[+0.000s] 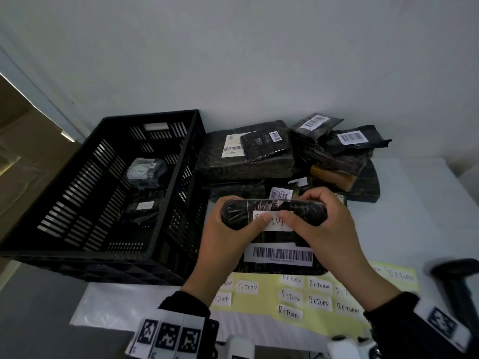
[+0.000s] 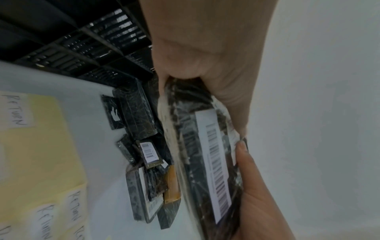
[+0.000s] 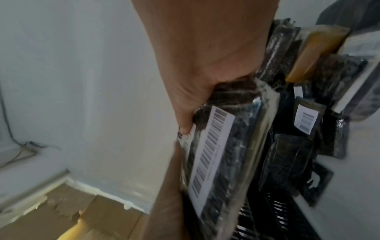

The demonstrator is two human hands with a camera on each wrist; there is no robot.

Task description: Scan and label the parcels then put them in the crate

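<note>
Gripping parcel point(image 1: 274, 229) right of crate point(image 1: 103, 193): left hand point(image 1: 228, 239), right hand point(image 1: 326, 229) curled round ends, thumbs pressed on label point(image 1: 276, 224).

Looks like a parcel returns station to me: barcoded parcels point(image 1: 246, 149) heaped on bench point(image 1: 414, 216), RETURN sticker sheet point(image 1: 305, 299), crate point(image 1: 103, 193), handheld scanner point(image 1: 456, 281).

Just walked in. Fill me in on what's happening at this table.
A person is labelling parcels. Both hands, left hand and right hand, hold a black wrapped parcel above the table, thumbs pressing a white RETURN sticker onto it above its barcode. Two labelled parcels already lie in the black crate to the left. A pile of unlabelled parcels waits behind, and a sheet of RETURN stickers lies in front.
</note>
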